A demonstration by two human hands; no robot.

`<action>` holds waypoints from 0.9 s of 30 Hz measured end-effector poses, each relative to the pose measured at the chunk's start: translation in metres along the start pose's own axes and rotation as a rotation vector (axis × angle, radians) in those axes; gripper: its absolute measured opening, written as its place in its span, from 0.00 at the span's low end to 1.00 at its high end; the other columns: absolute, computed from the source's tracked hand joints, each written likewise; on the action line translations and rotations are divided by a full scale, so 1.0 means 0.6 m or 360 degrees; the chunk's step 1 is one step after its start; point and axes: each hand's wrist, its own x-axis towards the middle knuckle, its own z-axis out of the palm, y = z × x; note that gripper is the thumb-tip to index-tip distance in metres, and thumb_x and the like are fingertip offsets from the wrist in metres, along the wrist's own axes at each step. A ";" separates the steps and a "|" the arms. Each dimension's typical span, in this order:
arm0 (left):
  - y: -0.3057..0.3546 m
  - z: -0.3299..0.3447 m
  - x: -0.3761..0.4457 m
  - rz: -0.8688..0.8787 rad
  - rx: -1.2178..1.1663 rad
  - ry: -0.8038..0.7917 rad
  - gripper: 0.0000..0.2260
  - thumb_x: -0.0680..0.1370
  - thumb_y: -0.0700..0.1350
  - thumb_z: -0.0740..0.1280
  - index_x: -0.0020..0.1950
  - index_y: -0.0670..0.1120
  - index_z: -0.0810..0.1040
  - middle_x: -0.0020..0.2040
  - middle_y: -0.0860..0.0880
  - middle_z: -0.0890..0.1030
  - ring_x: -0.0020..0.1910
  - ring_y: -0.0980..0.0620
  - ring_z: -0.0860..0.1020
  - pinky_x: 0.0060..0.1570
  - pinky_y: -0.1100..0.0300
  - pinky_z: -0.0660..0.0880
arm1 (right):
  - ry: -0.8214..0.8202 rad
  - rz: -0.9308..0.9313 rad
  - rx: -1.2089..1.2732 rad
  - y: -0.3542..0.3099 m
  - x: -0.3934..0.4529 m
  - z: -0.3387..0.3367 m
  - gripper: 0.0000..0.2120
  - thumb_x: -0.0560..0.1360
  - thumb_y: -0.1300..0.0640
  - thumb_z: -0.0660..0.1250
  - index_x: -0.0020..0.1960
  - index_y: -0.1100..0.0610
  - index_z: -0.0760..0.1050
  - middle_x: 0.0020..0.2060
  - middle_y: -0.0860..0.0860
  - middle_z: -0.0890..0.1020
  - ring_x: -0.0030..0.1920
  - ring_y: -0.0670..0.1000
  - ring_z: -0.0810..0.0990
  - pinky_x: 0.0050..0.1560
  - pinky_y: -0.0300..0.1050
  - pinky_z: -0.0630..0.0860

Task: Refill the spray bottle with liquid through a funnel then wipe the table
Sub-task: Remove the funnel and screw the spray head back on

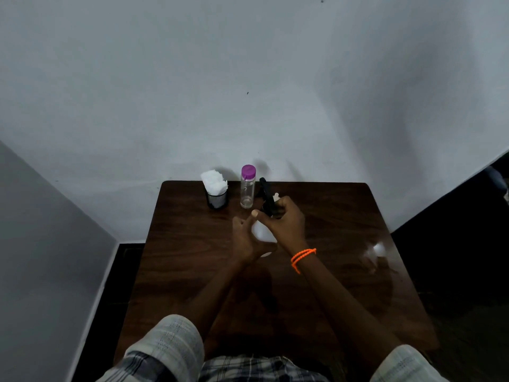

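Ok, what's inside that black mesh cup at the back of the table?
The black mesh cup holds a bunch of white tissues that stick up above its rim. Their lower parts and the cup's bottom are hidden by the dark mesh wall, so anything else in there cannot be seen.

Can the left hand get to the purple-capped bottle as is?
Probably not right now: the left hand is holding the white spray bottle. The purple-capped bottle stands just beyond, with nothing between.

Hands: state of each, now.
Left hand: grips the white spray bottle body.
Right hand: grips the bottle's black spray head.
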 end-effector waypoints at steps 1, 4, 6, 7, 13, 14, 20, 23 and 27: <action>0.000 0.000 -0.001 -0.0005 0.0008 -0.0004 0.40 0.57 0.49 0.86 0.67 0.46 0.77 0.54 0.44 0.69 0.51 0.52 0.70 0.44 0.66 0.68 | -0.0025 -0.0023 0.0008 -0.002 -0.001 -0.001 0.18 0.64 0.50 0.84 0.44 0.52 0.77 0.42 0.48 0.84 0.44 0.45 0.83 0.45 0.36 0.78; 0.001 0.001 -0.004 -0.0038 -0.0016 0.0007 0.41 0.58 0.51 0.86 0.69 0.46 0.77 0.57 0.44 0.70 0.55 0.51 0.72 0.53 0.58 0.73 | -0.0132 -0.0073 0.0027 -0.006 -0.004 -0.007 0.15 0.69 0.57 0.80 0.51 0.49 0.79 0.47 0.44 0.83 0.51 0.44 0.82 0.51 0.37 0.77; 0.005 0.001 -0.005 -0.0042 -0.0029 0.0016 0.41 0.57 0.53 0.86 0.67 0.46 0.77 0.59 0.44 0.71 0.56 0.50 0.73 0.56 0.56 0.74 | -0.0147 -0.0085 0.0030 -0.003 -0.006 -0.008 0.12 0.71 0.60 0.79 0.51 0.52 0.81 0.46 0.44 0.83 0.49 0.40 0.82 0.50 0.36 0.75; 0.006 0.001 -0.005 -0.0042 -0.0028 0.0018 0.41 0.56 0.54 0.85 0.67 0.46 0.77 0.58 0.44 0.72 0.56 0.50 0.73 0.56 0.55 0.74 | -0.0139 -0.0087 0.0022 -0.003 -0.006 -0.008 0.11 0.70 0.59 0.79 0.50 0.53 0.81 0.44 0.43 0.83 0.47 0.38 0.81 0.48 0.34 0.75; 0.003 -0.002 -0.006 -0.0034 0.0018 -0.0050 0.40 0.57 0.49 0.86 0.66 0.44 0.77 0.55 0.45 0.69 0.55 0.49 0.72 0.51 0.59 0.71 | 0.0012 -0.0082 -0.0075 0.001 -0.003 -0.005 0.19 0.63 0.49 0.84 0.42 0.57 0.78 0.41 0.51 0.82 0.41 0.46 0.81 0.41 0.36 0.77; 0.002 -0.001 -0.007 -0.0038 0.0022 -0.0061 0.40 0.57 0.49 0.86 0.67 0.44 0.76 0.56 0.46 0.69 0.55 0.49 0.72 0.52 0.59 0.71 | 0.0011 -0.0075 -0.0083 0.003 -0.003 -0.006 0.20 0.63 0.47 0.84 0.42 0.57 0.78 0.41 0.51 0.82 0.41 0.47 0.81 0.41 0.37 0.77; 0.001 -0.006 -0.012 -0.0061 -0.0005 -0.0101 0.42 0.60 0.48 0.86 0.70 0.46 0.74 0.57 0.48 0.68 0.57 0.51 0.71 0.52 0.59 0.69 | -0.0258 -0.0110 0.0022 0.006 -0.006 -0.015 0.13 0.72 0.57 0.79 0.55 0.55 0.84 0.48 0.46 0.86 0.52 0.45 0.84 0.55 0.47 0.81; -0.003 -0.006 -0.014 -0.0109 0.0003 -0.0138 0.43 0.61 0.47 0.85 0.72 0.44 0.72 0.57 0.49 0.68 0.58 0.53 0.69 0.53 0.59 0.68 | -0.0253 -0.0087 -0.0046 0.002 -0.004 -0.020 0.11 0.71 0.56 0.79 0.52 0.56 0.85 0.43 0.40 0.83 0.46 0.37 0.82 0.50 0.41 0.80; 0.006 -0.006 -0.017 -0.0068 0.0014 -0.0201 0.39 0.64 0.46 0.84 0.71 0.43 0.73 0.59 0.51 0.69 0.62 0.51 0.72 0.54 0.62 0.68 | -0.0100 0.0052 -0.0082 -0.010 -0.014 -0.011 0.10 0.69 0.55 0.81 0.45 0.54 0.82 0.39 0.39 0.80 0.41 0.36 0.80 0.43 0.30 0.74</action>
